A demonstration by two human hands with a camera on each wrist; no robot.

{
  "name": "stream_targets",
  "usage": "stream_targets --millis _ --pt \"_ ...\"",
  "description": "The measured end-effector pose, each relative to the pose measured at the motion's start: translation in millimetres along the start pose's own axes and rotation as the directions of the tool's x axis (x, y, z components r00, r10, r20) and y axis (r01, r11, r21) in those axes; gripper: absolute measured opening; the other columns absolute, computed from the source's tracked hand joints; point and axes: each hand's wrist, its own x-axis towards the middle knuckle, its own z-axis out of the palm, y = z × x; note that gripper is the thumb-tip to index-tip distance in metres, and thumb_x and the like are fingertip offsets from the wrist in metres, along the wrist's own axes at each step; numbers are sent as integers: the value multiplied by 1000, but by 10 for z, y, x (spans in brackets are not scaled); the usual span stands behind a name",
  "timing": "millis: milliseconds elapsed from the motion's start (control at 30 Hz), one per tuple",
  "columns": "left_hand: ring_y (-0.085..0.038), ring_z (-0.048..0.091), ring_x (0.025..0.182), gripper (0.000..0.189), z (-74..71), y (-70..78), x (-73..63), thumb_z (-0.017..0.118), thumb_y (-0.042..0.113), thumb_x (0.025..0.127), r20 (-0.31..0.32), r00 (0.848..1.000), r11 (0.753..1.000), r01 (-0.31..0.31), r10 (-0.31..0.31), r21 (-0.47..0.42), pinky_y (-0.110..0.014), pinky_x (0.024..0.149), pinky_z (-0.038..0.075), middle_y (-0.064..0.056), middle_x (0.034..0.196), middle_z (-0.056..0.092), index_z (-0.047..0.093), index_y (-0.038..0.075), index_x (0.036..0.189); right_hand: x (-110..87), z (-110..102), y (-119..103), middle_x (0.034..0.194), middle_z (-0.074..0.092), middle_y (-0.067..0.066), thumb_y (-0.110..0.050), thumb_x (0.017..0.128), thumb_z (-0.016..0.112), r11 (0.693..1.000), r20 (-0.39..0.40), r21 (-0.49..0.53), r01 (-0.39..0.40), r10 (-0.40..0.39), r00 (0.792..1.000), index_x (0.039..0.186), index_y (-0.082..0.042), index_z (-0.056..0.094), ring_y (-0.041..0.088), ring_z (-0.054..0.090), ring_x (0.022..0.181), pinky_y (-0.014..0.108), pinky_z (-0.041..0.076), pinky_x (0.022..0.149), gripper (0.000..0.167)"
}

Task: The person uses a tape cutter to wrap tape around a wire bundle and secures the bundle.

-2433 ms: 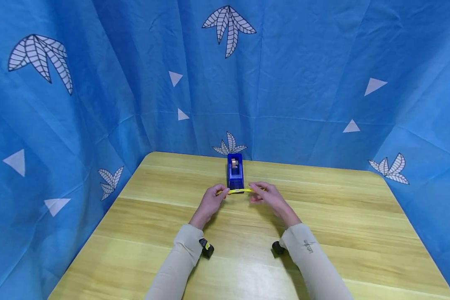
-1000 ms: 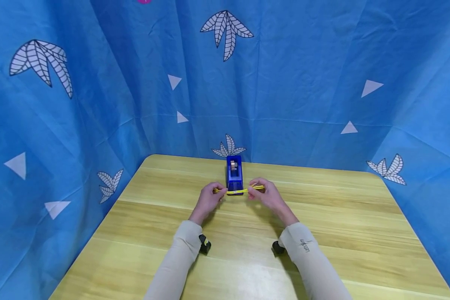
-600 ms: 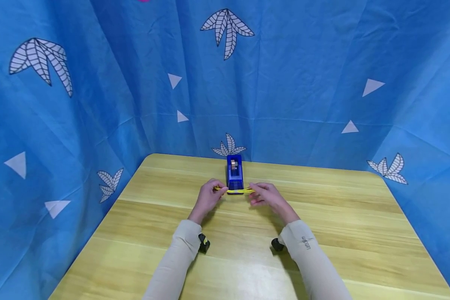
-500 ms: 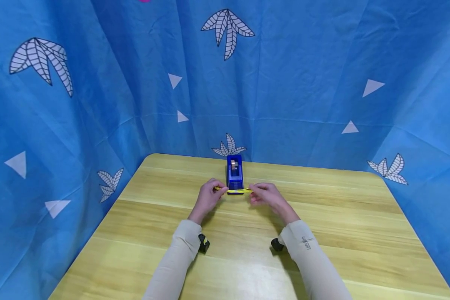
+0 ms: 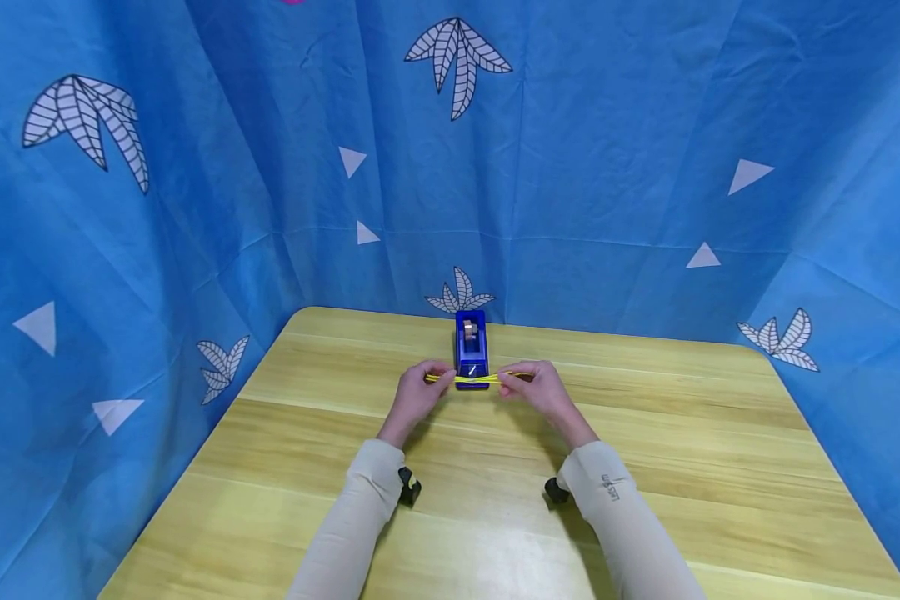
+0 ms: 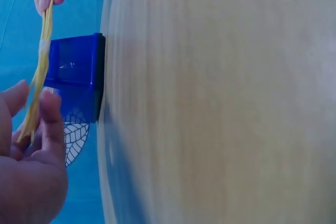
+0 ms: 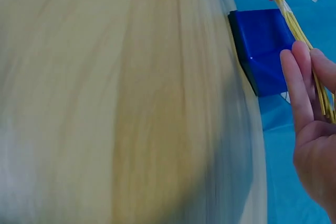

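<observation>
A slim bundle of yellow strands [image 5: 480, 379] stretches between the two hands, in front of a blue tape dispenser [image 5: 472, 350]. A clear band, like tape, wraps the bundle's middle, seen in the left wrist view. My left hand [image 5: 416, 400] pinches the bundle's left part between thumb and fingers. On the other side my right hand [image 5: 546, 396] pinches its right part, and loose strand ends [image 7: 326, 107] stick out past the thumb in the right wrist view. A roll of tape [image 5: 470, 330] sits in the dispenser.
The dispenser stands near the back edge of a wooden table [image 5: 480, 517]. Behind and at both sides hangs a blue curtain [image 5: 600, 167] with white leaf and triangle prints. A small black wrist camera [image 5: 409, 487] is strapped at the left cuff.
The right hand's fingers were straighter about half a second ago and now curl in around the strands, whose ends show beyond them. The left hand keeps its pinch in nearly the same place.
</observation>
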Motion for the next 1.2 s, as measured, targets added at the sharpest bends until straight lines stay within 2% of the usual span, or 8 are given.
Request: stream_targets --millis 100,200,433,567,767,900,1033,1200 --pt "-18 66 73 21 3 7 -12 67 21 102 27 999 998 43 -42 -44 -25 65 54 -13 93 73 74 2 107 13 3 9 97 74 20 -4 98 69 996 -19 -78 52 -54 998 112 8 75 8 74 73 23 61 75 20" --pt "-17 66 71 16 9 14 -25 67 13 102 31 999 993 47 -44 -106 -23 63 54 -16 91 73 73 -2 105 25 9 33 101 72 14 -6 98 70 996 -30 -77 50 -53 998 112 5 76 12 75 76 27 62 77 19" --pt "-17 64 69 14 9 24 -42 69 9 100 -33 999 985 6 -12 -172 -21 60 52 -20 90 74 74 -3 102 13 6 0 129 64 24 -27 102 68 999 22 -27 -27 28 999 137 2 63 33 74 101 39 62 88 45" --pt "-17 63 69 13 13 37 -46 69 8 99 -53 999 983 -10 0 -185 -21 59 50 -21 91 73 75 -3 101 36 15 2 140 56 29 -44 104 62 987 64 78 -140 135 989 146 1 52 33 73 105 38 62 87 62" --pt "-29 68 75 12 10 50 -54 71 10 98 -58 998 989 -32 24 -143 -21 61 50 -20 94 74 77 1 101 52 38 -1 120 70 29 -31 103 67 958 77 134 -252 243 967 129 8 64 17 73 77 32 63 74 47" --pt "-36 70 81 13 7 46 -59 71 14 99 -48 998 994 -54 49 -98 -23 65 53 -18 97 74 77 4 102 56 37 9 107 74 25 -14 100 70 958 47 157 -242 237 970 121 9 69 11 68 69 31 63 74 31" --pt "-33 71 81 14 6 39 -60 71 18 100 -41 997 996 -61 58 -62 -23 67 54 -14 99 75 77 6 103 58 34 10 101 77 19 -9 98 71 967 -1 140 -212 214 977 117 8 73 10 68 68 29 63 76 25" --pt "-26 70 84 19 19 39 -46 67 25 102 -13 1000 999 -1 0 -48 -28 73 57 -12 102 74 75 8 105 65 30 13 102 79 15 -11 96 74 981 -44 80 -177 181 982 115 4 76 11 72 70 29 62 78 24"
